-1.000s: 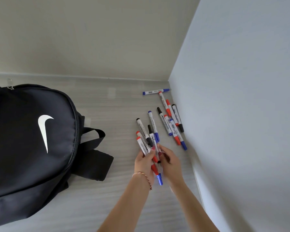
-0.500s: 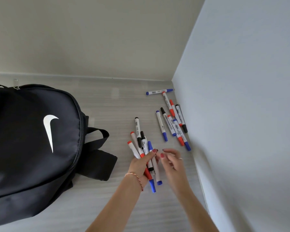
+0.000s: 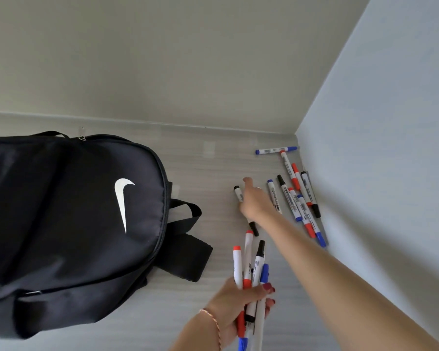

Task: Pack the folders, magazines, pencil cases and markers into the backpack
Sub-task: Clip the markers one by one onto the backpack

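A black backpack (image 3: 61, 224) with a white swoosh lies on the floor at the left, its zip looking closed. My left hand (image 3: 236, 302) grips a bundle of markers (image 3: 249, 264) with red, black and blue caps, low in the middle. My right hand (image 3: 255, 202) reaches forward with its fingers stretched over a black-capped marker (image 3: 238, 193) lying on the floor, which runs under the palm. Several more loose markers (image 3: 293, 198) lie to the right along the wall, and a blue one (image 3: 275, 150) lies crosswise near the corner.
The grey plank floor (image 3: 213, 160) ends in a corner: a beige wall (image 3: 162, 59) at the back and a pale wall (image 3: 378, 173) close on the right. The backpack's straps (image 3: 185, 239) spread toward the markers.
My right hand let go of the bundle and reached forward over the black-capped marker. My left hand drew the bundle back toward me. The view shifted slightly.
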